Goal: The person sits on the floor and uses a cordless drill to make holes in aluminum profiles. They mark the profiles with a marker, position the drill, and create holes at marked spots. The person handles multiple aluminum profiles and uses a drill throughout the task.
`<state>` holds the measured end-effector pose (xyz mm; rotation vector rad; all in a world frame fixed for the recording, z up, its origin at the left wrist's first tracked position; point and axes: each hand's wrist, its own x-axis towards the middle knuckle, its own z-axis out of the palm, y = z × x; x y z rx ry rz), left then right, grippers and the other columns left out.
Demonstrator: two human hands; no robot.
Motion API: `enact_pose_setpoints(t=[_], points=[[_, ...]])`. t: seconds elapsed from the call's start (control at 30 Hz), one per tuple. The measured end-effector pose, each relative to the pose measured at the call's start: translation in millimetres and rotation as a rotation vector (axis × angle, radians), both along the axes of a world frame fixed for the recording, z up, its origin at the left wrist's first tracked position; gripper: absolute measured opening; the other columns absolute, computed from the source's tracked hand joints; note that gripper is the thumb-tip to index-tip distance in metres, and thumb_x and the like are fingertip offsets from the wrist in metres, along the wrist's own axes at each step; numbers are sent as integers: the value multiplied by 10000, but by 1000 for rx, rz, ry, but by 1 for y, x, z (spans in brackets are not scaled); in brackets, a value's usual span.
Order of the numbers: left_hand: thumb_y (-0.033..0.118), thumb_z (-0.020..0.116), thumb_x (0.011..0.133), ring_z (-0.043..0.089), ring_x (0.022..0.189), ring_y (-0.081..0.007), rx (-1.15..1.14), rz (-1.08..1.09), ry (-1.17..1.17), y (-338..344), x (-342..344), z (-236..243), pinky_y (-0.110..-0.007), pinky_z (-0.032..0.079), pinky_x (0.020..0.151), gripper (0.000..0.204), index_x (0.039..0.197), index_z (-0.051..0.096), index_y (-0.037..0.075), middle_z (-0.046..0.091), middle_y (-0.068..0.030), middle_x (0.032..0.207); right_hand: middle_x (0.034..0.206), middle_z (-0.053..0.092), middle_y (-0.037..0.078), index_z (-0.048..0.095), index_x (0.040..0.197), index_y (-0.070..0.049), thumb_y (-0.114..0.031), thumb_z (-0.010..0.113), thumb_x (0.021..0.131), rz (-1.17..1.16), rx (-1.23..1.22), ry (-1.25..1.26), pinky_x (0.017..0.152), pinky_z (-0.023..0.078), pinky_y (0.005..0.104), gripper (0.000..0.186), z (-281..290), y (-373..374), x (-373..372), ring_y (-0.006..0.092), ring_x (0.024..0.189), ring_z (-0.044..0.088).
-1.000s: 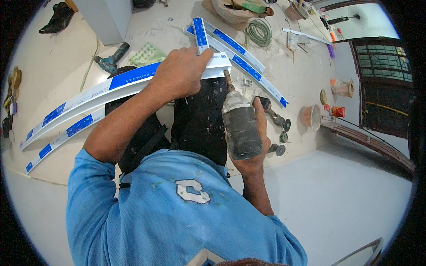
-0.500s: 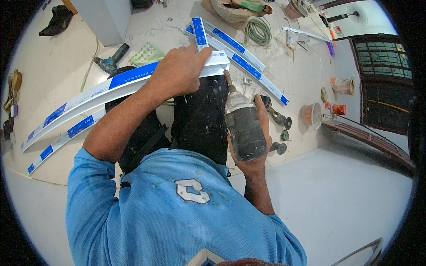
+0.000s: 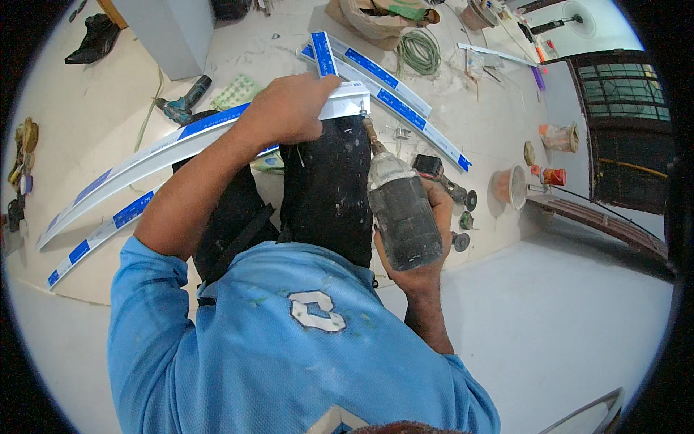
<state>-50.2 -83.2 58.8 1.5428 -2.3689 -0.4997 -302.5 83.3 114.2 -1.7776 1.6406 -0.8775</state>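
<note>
My left hand [image 3: 293,108] is closed around a long white aluminium profile [image 3: 144,165] with blue film, near its right end. A short profile piece [image 3: 323,54] meets it there at an angle, under my thumb and fingers. In my right hand [image 3: 431,242] is a black and grey power drill [image 3: 405,213]. Its bit points away from me and reaches the white end of the profile, by what looks like a small screw; whether the tip touches is hard to see. The profile lies across my black-trousered thighs [image 3: 325,192].
More blue-filmed profiles lie beyond [image 3: 405,112] and at left [image 3: 101,235]. A second cordless drill [image 3: 184,100] rests past my left knee, near a green checked cloth [image 3: 237,92]. To the right are an angle grinder [image 3: 444,181] and a bucket [image 3: 510,186]. A coiled hose [image 3: 419,52] sits farther off.
The drill has shifted slightly toward me and tilted, its bit still at the profile's end. My left hand has moved a little left, keeping its grip.
</note>
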Motion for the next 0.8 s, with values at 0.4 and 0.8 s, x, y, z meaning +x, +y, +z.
enact_pose_setpoints(t=[0.4,0.8], points=[[146,814,844,556,1399,-433,-357,-266,289,10,-18,3,-504,517,1135,639,1458,638,133,593,-240,1448,1320,726,185,494,1513,15,-95,916,798,44,-279,157,1030,592,379,838,-4,-5,-22,269,1184,751],[112,788,859,588,1373,-366,-503,-759,152,-12,-36,11,-488,484,1146,150,1006,760,103,662,-130,1399,1321,675,164,497,1507,27,-59,889,774,-76,-129,-96,1090,549,406,836,-9,5,-35,280,1220,687]])
